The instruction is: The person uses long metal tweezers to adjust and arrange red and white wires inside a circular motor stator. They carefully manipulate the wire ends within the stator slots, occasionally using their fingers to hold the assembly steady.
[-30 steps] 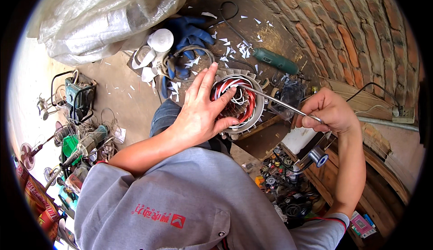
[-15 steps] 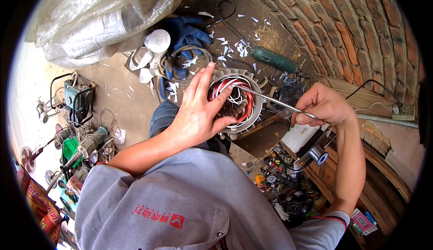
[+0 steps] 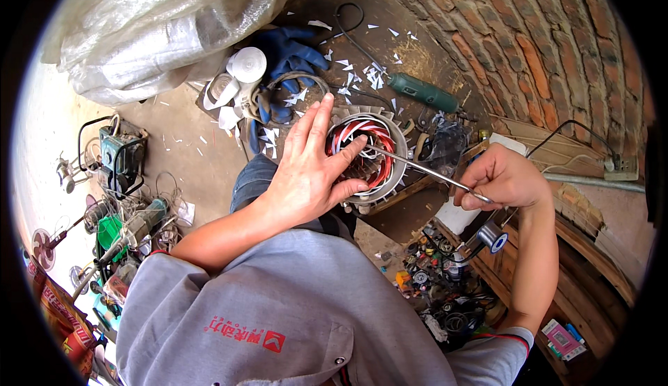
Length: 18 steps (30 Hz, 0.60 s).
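Observation:
A motor stator with red copper windings (image 3: 384, 166) sits in a round, finned metal housing (image 3: 401, 156), white cord laced around the coils. My left hand (image 3: 306, 160) rests over the left side of the windings, fingers spread, its index fingertip by the tip of a thin metal rod (image 3: 424, 168). My right hand (image 3: 502, 178) pinches the rod's other end between thumb and fingers, off to the right of the housing. The rod slants up and left into the opening of the coils; the palm hides part of the windings.
White paper scraps (image 3: 376, 78), blue gloves (image 3: 289, 52), white tape rolls (image 3: 247, 64) and a green power tool (image 3: 422, 91) lie beyond the stator. A brick wall (image 3: 515, 45) rises at far right. A spool (image 3: 491, 238) and piled small parts (image 3: 445, 281) are near right.
The rod's tip has shifted from the upper edge of the coils down toward the opening. My right hand has moved slightly lower; my left hand has stayed almost in place.

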Each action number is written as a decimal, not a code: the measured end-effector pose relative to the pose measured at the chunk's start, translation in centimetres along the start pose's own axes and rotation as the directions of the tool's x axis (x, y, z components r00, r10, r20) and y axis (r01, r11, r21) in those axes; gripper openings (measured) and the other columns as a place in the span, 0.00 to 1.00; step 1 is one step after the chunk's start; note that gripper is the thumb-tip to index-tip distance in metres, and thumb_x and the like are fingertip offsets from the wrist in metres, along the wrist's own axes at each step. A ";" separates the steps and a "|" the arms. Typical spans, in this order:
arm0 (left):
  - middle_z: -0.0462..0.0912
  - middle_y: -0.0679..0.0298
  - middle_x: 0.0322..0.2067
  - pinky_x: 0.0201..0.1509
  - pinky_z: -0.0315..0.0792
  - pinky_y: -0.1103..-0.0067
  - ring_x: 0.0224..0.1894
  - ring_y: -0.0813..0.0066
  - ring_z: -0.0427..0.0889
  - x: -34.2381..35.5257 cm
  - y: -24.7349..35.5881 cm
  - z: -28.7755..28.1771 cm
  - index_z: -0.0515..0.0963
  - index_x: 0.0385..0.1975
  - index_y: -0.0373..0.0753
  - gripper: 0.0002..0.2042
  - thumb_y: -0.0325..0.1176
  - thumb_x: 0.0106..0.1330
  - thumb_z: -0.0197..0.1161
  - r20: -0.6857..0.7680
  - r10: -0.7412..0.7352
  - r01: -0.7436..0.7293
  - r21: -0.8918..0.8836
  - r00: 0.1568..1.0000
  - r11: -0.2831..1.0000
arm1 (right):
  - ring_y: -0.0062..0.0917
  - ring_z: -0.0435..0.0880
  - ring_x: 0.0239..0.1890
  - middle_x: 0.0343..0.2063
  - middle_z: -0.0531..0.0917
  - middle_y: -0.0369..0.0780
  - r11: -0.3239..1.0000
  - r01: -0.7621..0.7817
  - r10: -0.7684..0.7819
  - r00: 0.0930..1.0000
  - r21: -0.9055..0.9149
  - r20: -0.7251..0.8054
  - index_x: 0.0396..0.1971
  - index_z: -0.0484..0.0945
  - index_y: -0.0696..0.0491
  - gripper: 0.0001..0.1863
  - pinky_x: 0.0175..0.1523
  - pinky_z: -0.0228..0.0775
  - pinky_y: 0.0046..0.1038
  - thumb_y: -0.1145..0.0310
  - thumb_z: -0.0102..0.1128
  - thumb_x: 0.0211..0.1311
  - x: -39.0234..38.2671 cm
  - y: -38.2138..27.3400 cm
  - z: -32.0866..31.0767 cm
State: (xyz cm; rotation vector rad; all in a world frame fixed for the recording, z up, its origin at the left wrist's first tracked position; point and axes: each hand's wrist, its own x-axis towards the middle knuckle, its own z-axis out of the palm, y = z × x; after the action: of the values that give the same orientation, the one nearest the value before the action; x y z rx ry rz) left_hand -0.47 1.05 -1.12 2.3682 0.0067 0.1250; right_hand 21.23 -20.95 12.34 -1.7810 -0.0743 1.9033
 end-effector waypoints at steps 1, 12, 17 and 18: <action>0.46 0.34 0.70 0.70 0.54 0.53 0.69 0.33 0.53 0.1 0.0 -0.4 0.77 0.58 0.45 0.30 0.52 0.56 0.70 -0.010 0.006 -0.006 -0.016 1.000 1.000 | 0.10 0.74 0.18 0.18 0.82 0.33 1.000 0.006 -0.006 1.000 0.011 -0.023 0.31 0.85 0.63 0.09 0.22 0.60 0.15 0.75 0.72 0.52 -1.0 -0.3 0.5; 0.55 0.52 0.71 0.75 0.48 0.66 0.74 0.62 0.53 -2.8 -3.4 -0.2 0.52 0.71 0.33 0.34 0.34 0.70 0.61 0.048 -0.315 0.221 -0.811 0.948 0.541 | 0.19 0.81 0.23 0.23 0.84 0.41 0.634 0.760 -0.518 0.552 0.140 -0.653 0.43 0.78 0.64 0.15 0.29 0.70 0.18 0.66 0.62 0.65 0.8 10.1 6.7; 0.46 0.49 0.73 0.77 0.40 0.67 0.76 0.58 0.42 -2.6 -1.8 1.0 0.44 0.72 0.30 0.37 0.35 0.71 0.58 0.123 -0.192 0.204 -0.845 0.974 0.494 | 0.35 0.83 0.52 0.46 0.84 0.52 0.348 0.918 -0.420 0.334 0.190 -0.844 0.50 0.73 0.64 0.19 0.55 0.76 0.33 0.62 0.52 0.74 10.4 12.6 10.6; 0.46 0.48 0.73 0.77 0.40 0.68 0.76 0.58 0.42 -2.4 -1.6 1.1 0.44 0.72 0.30 0.37 0.36 0.71 0.58 0.130 -0.191 0.211 -0.840 0.973 0.501 | 0.36 0.82 0.54 0.49 0.82 0.54 0.280 0.934 -0.405 0.324 0.221 -0.855 0.52 0.72 0.65 0.19 0.56 0.75 0.33 0.63 0.52 0.74 11.6 13.0 11.6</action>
State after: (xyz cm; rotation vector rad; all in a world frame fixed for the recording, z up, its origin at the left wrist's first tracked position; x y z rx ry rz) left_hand -2.67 1.36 -3.20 1.3379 0.1774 -0.0198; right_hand 6.00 -23.84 -1.80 -1.3141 0.0704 0.3563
